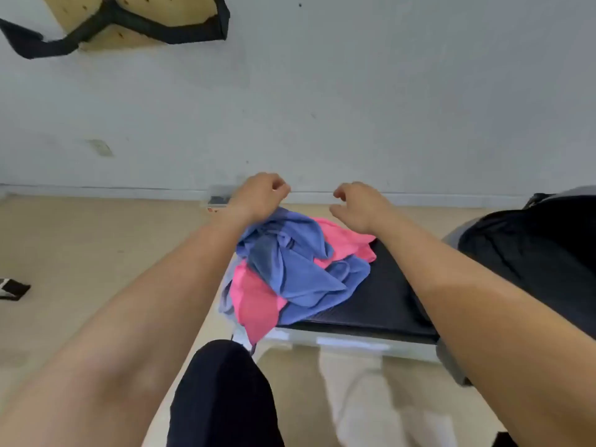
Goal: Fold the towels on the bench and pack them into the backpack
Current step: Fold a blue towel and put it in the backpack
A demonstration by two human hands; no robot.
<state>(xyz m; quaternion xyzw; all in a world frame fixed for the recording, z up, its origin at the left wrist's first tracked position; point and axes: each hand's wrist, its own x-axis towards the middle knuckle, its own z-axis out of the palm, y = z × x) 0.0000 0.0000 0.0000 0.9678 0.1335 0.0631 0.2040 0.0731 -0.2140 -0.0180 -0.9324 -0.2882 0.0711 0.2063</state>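
A crumpled pile of towels lies on the left end of a black padded bench (380, 295). It holds blue towels (290, 262) and pink towels (258, 301), tangled together, with one pink corner hanging over the bench's front edge. My left hand (261, 196) hovers over the far left side of the pile with its fingers loosely curled and nothing in them. Over the far right side hovers my right hand (358, 204), fingers bent and spread, also holding nothing. A black and grey backpack (532, 253) sits at the bench's right end, partly behind my right forearm.
A pale wall rises straight behind the bench, with a wooden pegboard and black straps (135, 21) hung at upper left. Beige floor spreads to the left, with a small dark object (13, 288) on it. My knee in dark trousers (225, 391) is at the bench's front.
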